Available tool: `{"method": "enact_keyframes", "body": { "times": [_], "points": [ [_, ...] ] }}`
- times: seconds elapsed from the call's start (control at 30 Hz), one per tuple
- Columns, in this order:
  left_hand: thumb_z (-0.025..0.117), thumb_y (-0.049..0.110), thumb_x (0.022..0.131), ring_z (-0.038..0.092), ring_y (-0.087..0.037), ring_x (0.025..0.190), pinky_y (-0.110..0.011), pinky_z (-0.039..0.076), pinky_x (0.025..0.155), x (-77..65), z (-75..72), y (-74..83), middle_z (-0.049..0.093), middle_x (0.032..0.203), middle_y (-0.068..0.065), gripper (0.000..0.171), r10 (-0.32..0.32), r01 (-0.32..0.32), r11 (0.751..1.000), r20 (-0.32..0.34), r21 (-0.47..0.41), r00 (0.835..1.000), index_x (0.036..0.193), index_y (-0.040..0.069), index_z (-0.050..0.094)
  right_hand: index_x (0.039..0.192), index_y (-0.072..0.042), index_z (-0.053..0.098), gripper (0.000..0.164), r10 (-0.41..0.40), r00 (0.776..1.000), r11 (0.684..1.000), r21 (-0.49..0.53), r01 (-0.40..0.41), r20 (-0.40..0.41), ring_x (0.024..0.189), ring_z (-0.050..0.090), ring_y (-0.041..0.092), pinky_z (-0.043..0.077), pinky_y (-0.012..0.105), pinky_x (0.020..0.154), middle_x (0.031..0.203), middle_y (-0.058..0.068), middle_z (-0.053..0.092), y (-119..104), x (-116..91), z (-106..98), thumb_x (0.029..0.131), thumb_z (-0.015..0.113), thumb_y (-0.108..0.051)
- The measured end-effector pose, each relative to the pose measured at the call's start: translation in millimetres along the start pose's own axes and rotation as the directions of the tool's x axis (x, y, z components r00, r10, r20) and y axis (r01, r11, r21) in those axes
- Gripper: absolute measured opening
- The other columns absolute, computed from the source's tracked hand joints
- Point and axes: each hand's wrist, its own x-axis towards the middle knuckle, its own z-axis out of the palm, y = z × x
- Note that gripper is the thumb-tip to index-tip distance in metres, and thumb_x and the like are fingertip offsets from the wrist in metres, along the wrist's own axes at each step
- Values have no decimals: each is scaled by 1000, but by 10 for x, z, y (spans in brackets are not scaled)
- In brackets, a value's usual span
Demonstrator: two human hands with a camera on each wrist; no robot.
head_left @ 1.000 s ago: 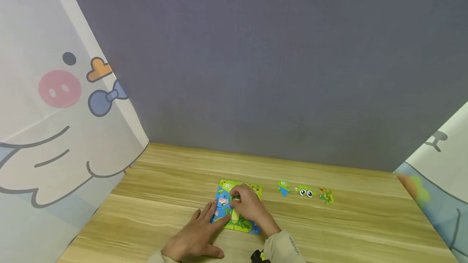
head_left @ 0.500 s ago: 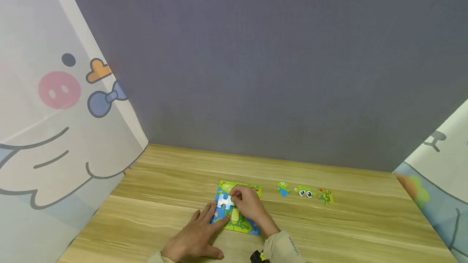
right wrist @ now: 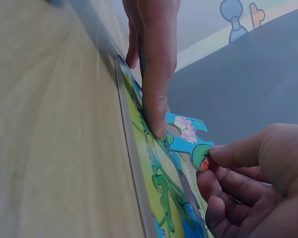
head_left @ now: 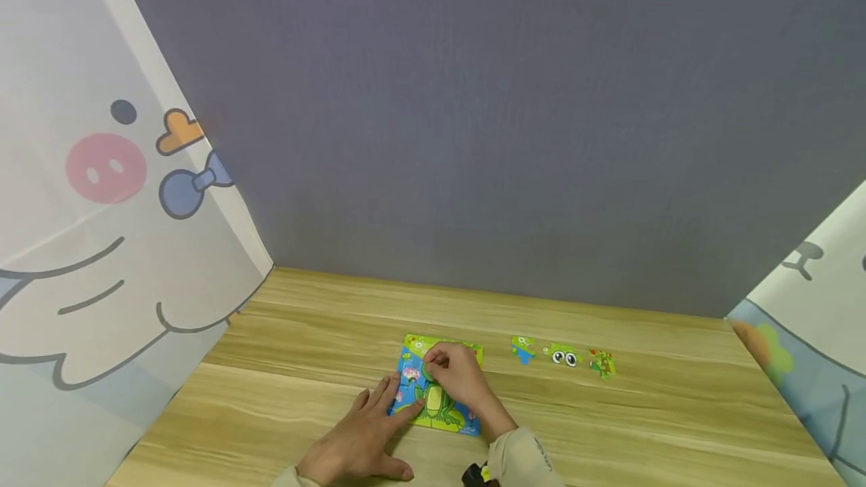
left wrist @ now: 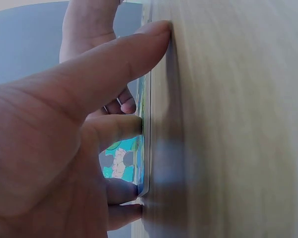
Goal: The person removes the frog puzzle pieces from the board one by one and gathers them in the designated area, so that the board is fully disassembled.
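A frog jigsaw puzzle [head_left: 446,419] in a flat tray lies on the wooden table. My left hand [head_left: 358,431] rests at its left side with fingers spread, fingertips pressing on the puzzle's left part and lower middle. Between thumb and index finger, my right hand [head_left: 461,380] pinches a blue puzzle piece [right wrist: 185,130] with a pink lotus and a bit of green and red. In the right wrist view that piece is tilted up from the puzzle's surface. The left wrist view shows the left thumb [left wrist: 156,37] on the table, outside the tray edge. My right hand covers the puzzle's upper right part.
To the right of the puzzle lie three loose pieces in a row: a green and blue piece [head_left: 523,349], a piece with two frog eyes [head_left: 563,355] and a green leafy piece [head_left: 601,362]. A grey panel [head_left: 501,134] rises behind the table [head_left: 304,367].
The lotus piece has shifted slightly in my right fingers; glare on it half a second ago is gone. My left hand has stayed in place, and the loose pieces lie as before.
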Motion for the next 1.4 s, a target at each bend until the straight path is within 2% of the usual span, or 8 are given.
{"method": "enact_keyframes", "body": {
  "times": [0.27, 0.47, 0.73, 1.1, 1.4],
  "points": [
    [78, 60, 75, 28, -50, 149, -71, 35, 108, -9, 2, -8, 19, 164, -30, 91, -1, 1, 1000, -6, 2, 1000, 152, 27, 43, 98, 1, 72, 10, 76, 997, 994, 76, -76, 13, 70, 62, 6, 53, 20, 61, 87, 11, 73, -25, 6, -52, 94, 65, -4],
    [78, 59, 75, 28, -51, 149, -72, 35, 108, -8, -3, -6, 20, 164, -30, 91, 3, -3, 1000, -11, 0, 1000, 153, 28, 43, 97, 0, 72, 10, 83, 996, 995, 62, -84, 22, 72, 62, 8, 53, 20, 62, 88, 11, 73, 14, -8, -158, 93, 66, -7],
    [78, 58, 75, 27, -52, 149, -72, 33, 109, -16, -5, 0, 19, 163, -31, 92, 2, -2, 1000, -8, -15, 1000, 153, 26, 42, 94, -3, 72, 7, 103, 995, 994, 39, -103, -5, 70, 63, 11, 51, 22, 60, 82, 9, 73, 95, -81, -411, 93, 67, -8],
    [79, 57, 75, 27, -52, 148, -72, 33, 109, -38, -3, 3, 19, 163, -32, 92, 6, -6, 1000, -12, -19, 1000, 152, 24, 43, 94, -1, 71, 6, 175, 983, 984, 48, -172, -58, 69, 63, 11, 50, 22, 60, 79, 10, 71, 278, -273, -798, 91, 69, -5],
    [80, 57, 74, 28, -52, 148, -72, 33, 109, -37, -10, 2, 20, 163, -32, 93, 13, -13, 1000, -21, -15, 1000, 153, 24, 43, 99, 3, 71, 13, 191, 980, 981, 38, -189, -59, 72, 66, 11, 53, 26, 63, 85, 14, 73, 356, -448, -1095, 92, 69, -8]
  ]
}}
